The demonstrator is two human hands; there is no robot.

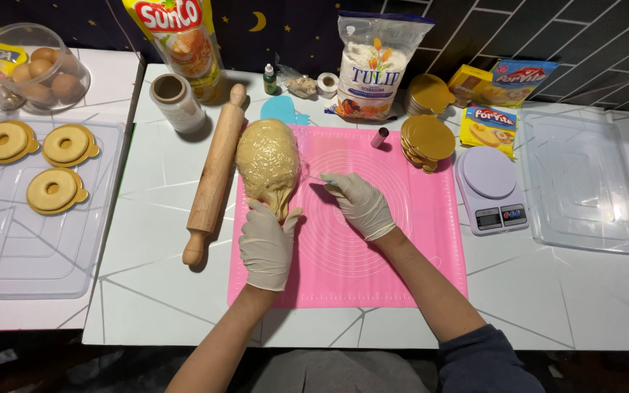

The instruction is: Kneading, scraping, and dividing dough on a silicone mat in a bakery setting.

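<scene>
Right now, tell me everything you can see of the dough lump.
The dough lump is pale yellow, soft-looking and lumpy, an oval mound lying at the far left corner of the pink silicone mat. Its near end is stretched thin where the gloved left hand pinches it. The gloved right hand holds a thin tool beside it.

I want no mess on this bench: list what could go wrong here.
1. The dough overhangs the pink mat's left edge; pulled by the left hand, it may stick to the bare table.
2. The rolling pin lies loose beside it and could roll if nudged.
</scene>
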